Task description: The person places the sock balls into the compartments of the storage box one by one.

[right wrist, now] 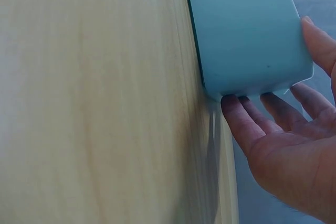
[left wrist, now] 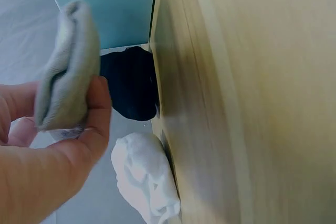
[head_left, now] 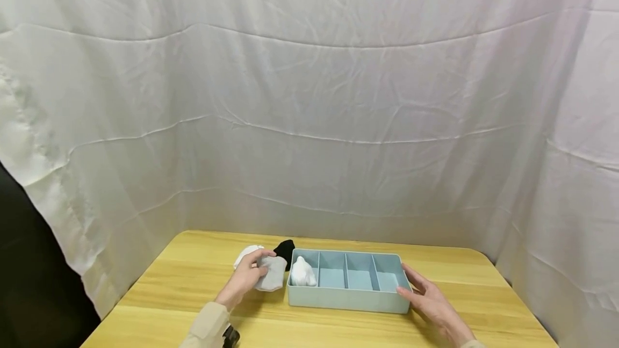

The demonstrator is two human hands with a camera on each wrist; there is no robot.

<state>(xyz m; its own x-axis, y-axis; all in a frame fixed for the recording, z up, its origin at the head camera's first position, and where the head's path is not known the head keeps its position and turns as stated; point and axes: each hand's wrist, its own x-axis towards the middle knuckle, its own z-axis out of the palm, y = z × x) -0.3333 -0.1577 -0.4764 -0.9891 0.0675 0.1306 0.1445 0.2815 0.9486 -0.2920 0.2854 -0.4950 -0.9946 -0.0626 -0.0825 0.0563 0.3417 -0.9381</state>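
My left hand [head_left: 245, 274] pinches a folded grey sock [head_left: 273, 274] between thumb and fingers; in the left wrist view its folded edge faces the camera. Behind it lie a black sock [head_left: 285, 251], close against the box's left end, and a white sock [head_left: 247, 254] partly covered by the hand. The light blue box [head_left: 348, 299] has several compartments in a row, and a bundled white sock [head_left: 303, 273] sits in the leftmost. At the box's right end my right hand [head_left: 430, 301] grips the corner, thumb over the front rim and fingertips against the end wall [right wrist: 252, 35].
A wooden table [head_left: 348, 332] with rounded back corners bears everything. Pale curtains [head_left: 338, 122] hang behind it and at both sides. Dark fabric [head_left: 34, 273] shows at the far left.
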